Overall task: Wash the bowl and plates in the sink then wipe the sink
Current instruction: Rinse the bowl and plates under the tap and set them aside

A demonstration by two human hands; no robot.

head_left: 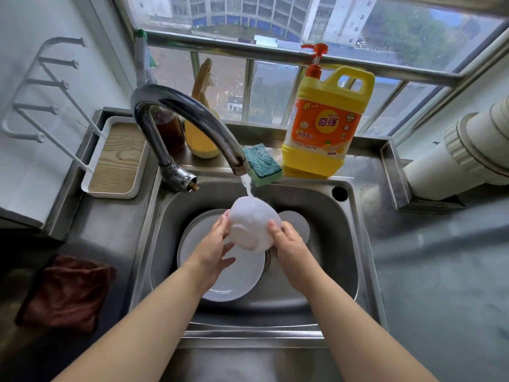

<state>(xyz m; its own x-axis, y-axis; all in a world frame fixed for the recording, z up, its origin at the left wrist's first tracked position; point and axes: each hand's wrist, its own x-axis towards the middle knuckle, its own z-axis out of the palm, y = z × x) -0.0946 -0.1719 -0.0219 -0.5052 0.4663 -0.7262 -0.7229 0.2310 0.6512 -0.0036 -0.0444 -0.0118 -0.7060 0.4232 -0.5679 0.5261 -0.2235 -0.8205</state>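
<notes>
Hands (212, 244) (289, 244) cradle bowl (252, 224) between, under tap.

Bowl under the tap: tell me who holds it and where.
Both hands hold the white bowl under the running water. The left hand grips its left side, the right hand its right side, fingers on the outer wall.

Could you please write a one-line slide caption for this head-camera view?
Both hands, left and right, hold a white bowl under the curved steel tap's stream, above white plates in the steel sink.
</notes>
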